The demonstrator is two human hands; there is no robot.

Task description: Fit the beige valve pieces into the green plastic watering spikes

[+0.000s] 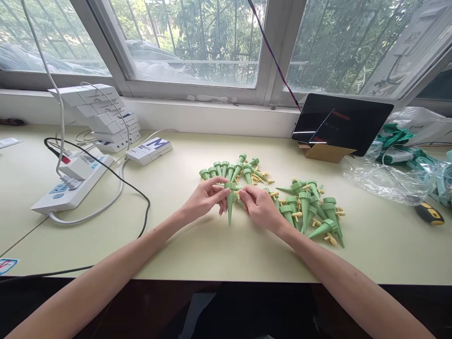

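Note:
In the middle of the table, my left hand (207, 195) is closed on a green plant watering spike (230, 207) by its capped top, and the tip points down. My right hand (259, 205) is closed in a pinch at the side of the cap, on a small yellow valve (237, 193) mostly hidden by the fingers. Behind my hands lies a group of green spikes (225, 167) with yellow valves. Close to my right wrist is a looser heap of such spikes (304, 205), pointing various ways.
On the left stand a white power strip (76, 188) with cables, a stack of white boxes (106, 115) and a single box (149, 150). A tablet (341, 123) leans on a cardboard stand at the back right. Plastic wrap (386, 181) and a yellow-black tool (430, 213) lie far right.

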